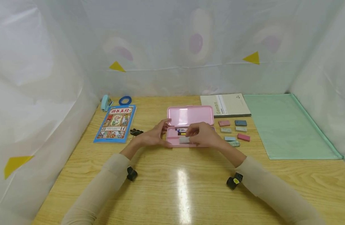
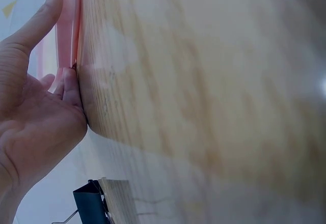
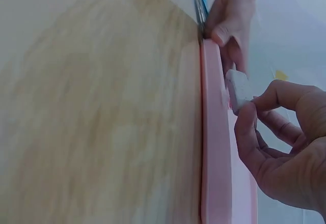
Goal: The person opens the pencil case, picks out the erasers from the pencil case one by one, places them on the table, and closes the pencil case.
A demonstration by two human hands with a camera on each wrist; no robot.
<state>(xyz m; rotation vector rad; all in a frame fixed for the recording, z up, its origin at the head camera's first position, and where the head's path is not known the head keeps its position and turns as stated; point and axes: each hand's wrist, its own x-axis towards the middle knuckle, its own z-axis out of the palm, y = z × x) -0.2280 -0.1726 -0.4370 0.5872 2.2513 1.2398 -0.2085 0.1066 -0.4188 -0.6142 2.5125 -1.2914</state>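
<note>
A pink pencil case (image 1: 200,116) lies on the table with its lid raised at the back. Several pens (image 1: 181,129) lie in its tray. My left hand (image 1: 154,136) grips the case's left end, thumb at the front corner and fingers towards the hinge; in the left wrist view the thumb lies along the case's pink wall (image 2: 65,35). Over the tray, my right hand (image 1: 204,135) pinches a whitish-grey eraser (image 3: 238,90) between thumb and index finger. The right wrist view has it tilted just above the case's rim (image 3: 216,132). My right hand hides the tray's right part.
Several erasers (image 1: 230,138) lie right of the case. Behind them is a Gambit pad (image 1: 231,104), with a green mesh pouch (image 1: 296,128) farther right. On the left are a blue book (image 1: 115,123), stapler (image 1: 106,103), blue tape roll (image 1: 125,100) and black binder clips (image 1: 136,132).
</note>
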